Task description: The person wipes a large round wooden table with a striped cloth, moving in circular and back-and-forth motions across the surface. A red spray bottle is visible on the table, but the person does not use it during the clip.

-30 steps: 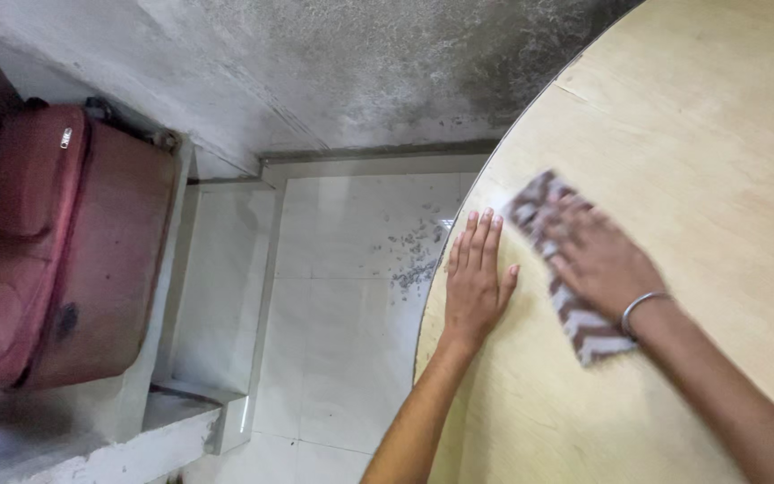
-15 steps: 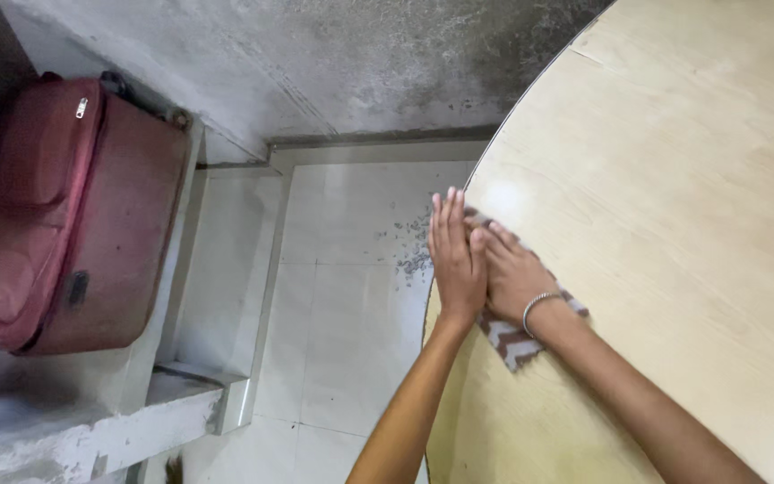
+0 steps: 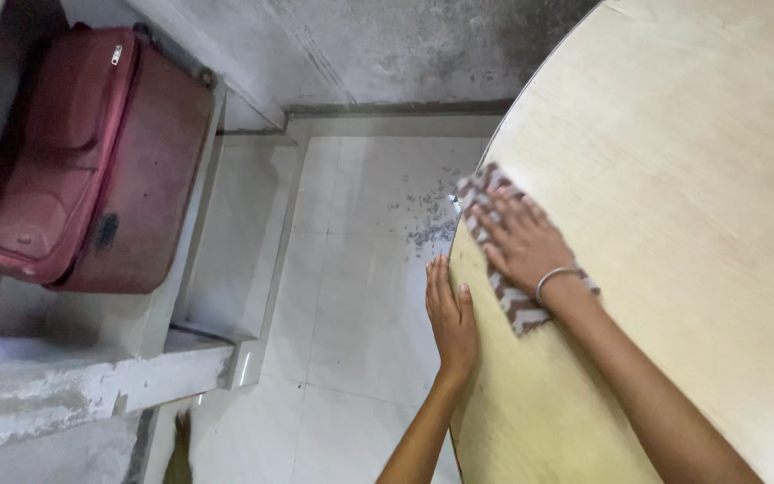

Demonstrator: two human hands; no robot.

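Brown-and-white zigzag cloth (image 3: 514, 303) lies flat under the right hand (image 3: 521, 242) at the rim of the round table (image 3: 674, 197). That hand's fingers (image 3: 493, 213) are spread and pressed down on the fabric, palm flat, gripping nothing; one end of the cloth pokes out past the fingertips at the table's edge, the other shows beneath the wrist, where a thin metal bangle (image 3: 555, 276) sits. The left hand (image 3: 451, 314) stands on its side just off the rim, fingers straight and together, thumb lying over the edge, cupped against the table just beside the cloth and holding nothing.

Outward from the hands, the pale wood-grain tabletop looks bare and free of visible crumbs across the part in view, though its far side runs out of frame, so how much has been wiped cannot be told. By my reading the wiping has reached the edge, with the sweep-off at the rim the part in hand. A scatter of dark crumbs (image 3: 423, 220) lies on the white tiled floor (image 3: 351, 305) below the edge, near the cloth's end. Farther left, a red suitcase (image 3: 82, 152) rests on a concrete ledge (image 3: 91, 376) against the stained grey wall (image 3: 405, 45).
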